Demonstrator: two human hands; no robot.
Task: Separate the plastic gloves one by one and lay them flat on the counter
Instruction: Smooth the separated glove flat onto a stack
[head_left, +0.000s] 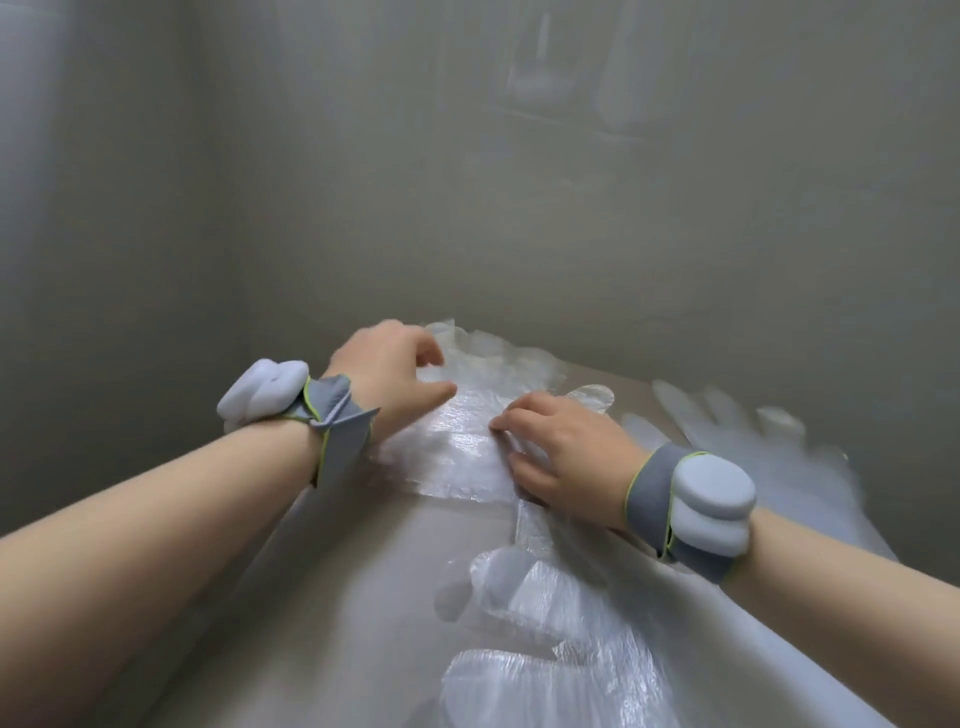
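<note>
Gloves, held by left hand and right hand, point fingers toward wall.

Beyond the fingers rises a plain grey-beige back wall, matt and unmarked. To the left of the fingers it meets a left wall of the same colour at a soft vertical corner. High above the fingers and to their right, faint pale shapes show on the wall, too blurred to identify. Below and nearer than the fingers lies the smooth, pale beige table. The light is even and diffuse.
</note>
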